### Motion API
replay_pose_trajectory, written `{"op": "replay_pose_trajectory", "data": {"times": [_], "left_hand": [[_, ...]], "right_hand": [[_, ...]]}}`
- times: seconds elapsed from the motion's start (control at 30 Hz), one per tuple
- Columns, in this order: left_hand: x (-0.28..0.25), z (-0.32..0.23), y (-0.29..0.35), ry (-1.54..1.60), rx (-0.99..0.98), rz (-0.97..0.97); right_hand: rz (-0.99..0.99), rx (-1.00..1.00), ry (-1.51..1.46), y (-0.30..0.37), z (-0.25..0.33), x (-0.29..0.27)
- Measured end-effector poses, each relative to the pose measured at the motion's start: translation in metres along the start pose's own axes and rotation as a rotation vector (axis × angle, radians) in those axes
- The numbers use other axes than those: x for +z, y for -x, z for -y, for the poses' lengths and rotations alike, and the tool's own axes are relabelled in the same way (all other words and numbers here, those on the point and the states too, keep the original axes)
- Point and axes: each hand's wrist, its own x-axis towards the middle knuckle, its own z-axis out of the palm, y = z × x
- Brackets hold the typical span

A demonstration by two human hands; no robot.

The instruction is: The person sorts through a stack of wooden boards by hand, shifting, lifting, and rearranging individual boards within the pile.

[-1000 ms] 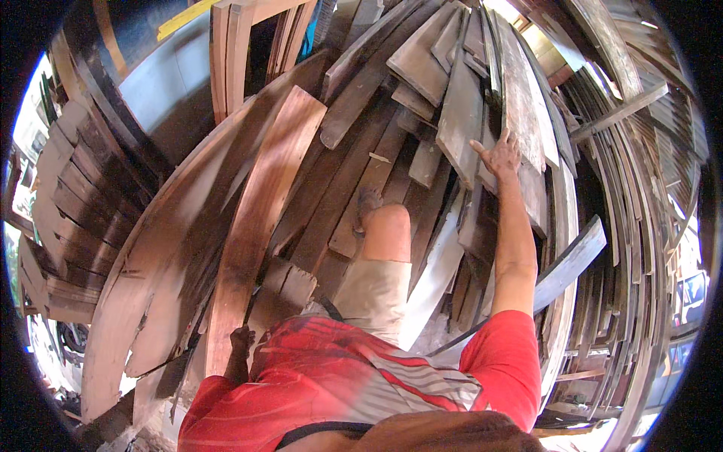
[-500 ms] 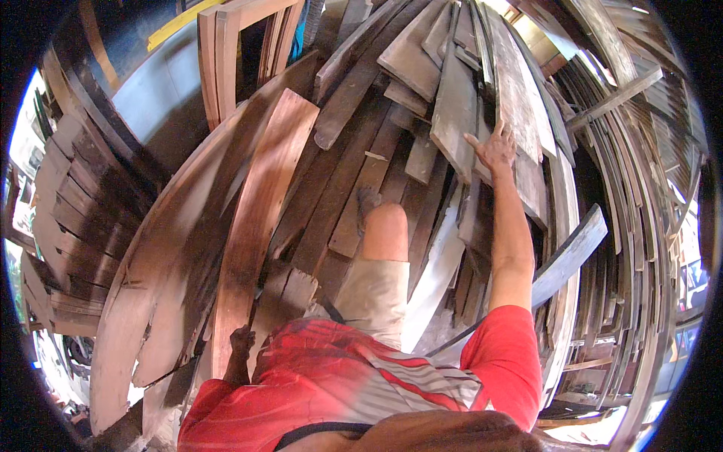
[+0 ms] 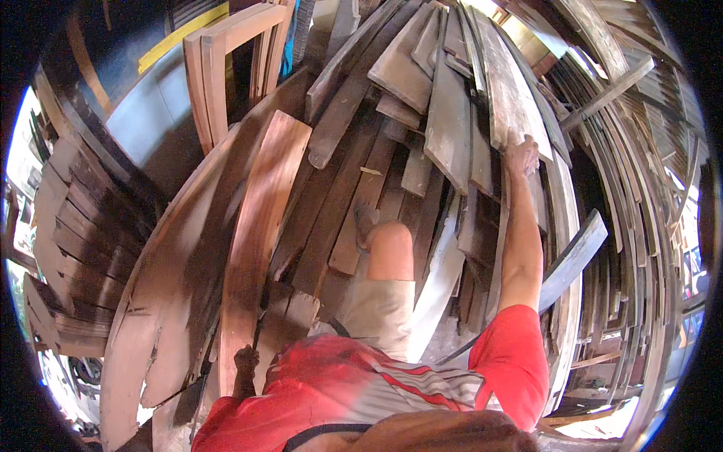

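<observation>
Head view: right hand (image 3: 521,157) is gripping the pale board (image 3: 514,98) endwise, upper right (probably for leverage); left hand (image 3: 245,359) is resting by the reddish plank (image 3: 260,218), lower left, can't tell if it's holding.

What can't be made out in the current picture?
In the head view:
Left hand: finger positions lost in shadow.
Right hand: whether it grips the pale board, hidden by the hand itself.
Reddish board: near end, hidden by the red sleeve.
Foot: covering, if any, too dark.

A board (image 3: 260,233) lies beside the left hand (image 3: 245,360); planks (image 3: 449,139) overlap rightward; one lies at the right hand (image 3: 522,157).
</observation>
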Motion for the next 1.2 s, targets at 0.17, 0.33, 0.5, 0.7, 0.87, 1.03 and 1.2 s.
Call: {"op": "replay_pose_trajectory", "data": {"times": [0.17, 0.33, 0.5, 0.7, 0.87, 1.03, 1.2], "left_hand": [[0.004, -0.014, 0.009, -0.084, -0.074, -0.155], [0.014, -0.021, -0.021, -0.245, -0.042, -0.11], [-0.005, -0.025, -0.008, -0.554, 0.314, -0.055], [-0.009, -0.02, -0.066, -0.905, 0.434, -0.011], [0.0, -0.044, -0.093, -1.664, 0.503, 0.094], [0.194, -0.158, -0.095, -0.761, 0.181, 0.113], [0.419, -0.287, -0.097, -0.718, 0.325, 0.461]], "right_hand": [[-0.181, 0.228, 0.155, -0.045, -0.065, 0.052], [-0.122, 0.278, -0.042, -0.117, -0.192, 0.066], [0.055, 0.566, -0.773, -0.078, -0.156, 0.098], [0.096, 0.557, -0.97, -0.055, -0.138, 0.06], [0.162, 0.445, -1.101, -0.003, -0.075, 0.074], [0.305, 0.492, -1.333, 0.101, -0.005, 0.049], [0.467, 0.577, -1.363, 0.097, -0.005, 0.015]]}}
